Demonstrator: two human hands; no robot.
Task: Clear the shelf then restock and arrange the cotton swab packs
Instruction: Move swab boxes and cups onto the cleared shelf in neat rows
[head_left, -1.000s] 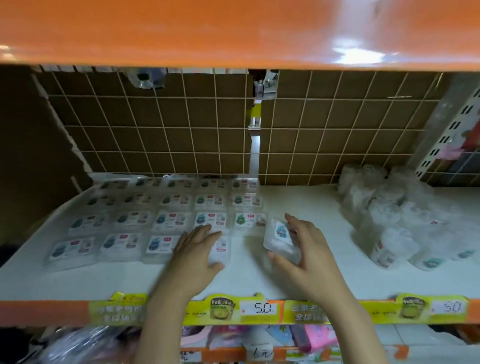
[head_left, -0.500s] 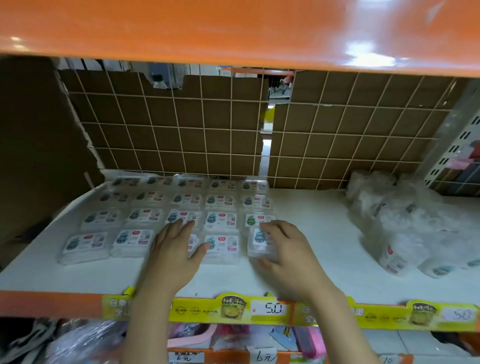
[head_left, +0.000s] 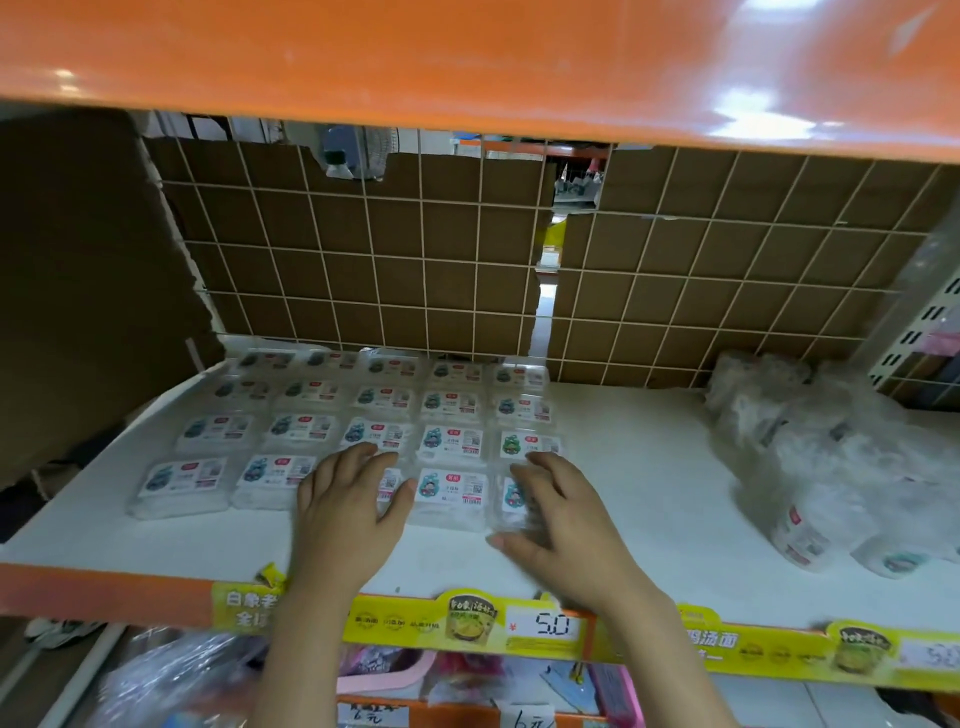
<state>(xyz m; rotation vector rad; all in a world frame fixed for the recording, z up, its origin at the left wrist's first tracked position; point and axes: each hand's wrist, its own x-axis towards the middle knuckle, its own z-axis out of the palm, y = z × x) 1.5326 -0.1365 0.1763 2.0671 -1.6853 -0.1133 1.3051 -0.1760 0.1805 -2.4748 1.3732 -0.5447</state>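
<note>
Clear flat cotton swab packs (head_left: 451, 441) with white labels lie in neat rows on the left half of the white shelf (head_left: 634, 467). My left hand (head_left: 345, 509) rests flat, fingers spread, on a front-row pack (head_left: 388, 486) that it mostly covers. My right hand (head_left: 561, 519) lies over the front-right pack (head_left: 511, 501) at the end of the row, fingers on top and thumb at its near edge. A heap of loose bagged swab packs (head_left: 831, 467) sits at the right of the shelf.
An orange shelf (head_left: 467, 57) hangs low overhead. A wire grid backed with brown cardboard (head_left: 395, 260) closes the rear. Yellow price strips (head_left: 540, 623) run along the front edge. Bagged goods (head_left: 171, 680) fill the shelf below.
My right hand carried a pack leftward from mid-shelf and set it down at the right end of the front row. My left hand shifted slightly left along the front row.
</note>
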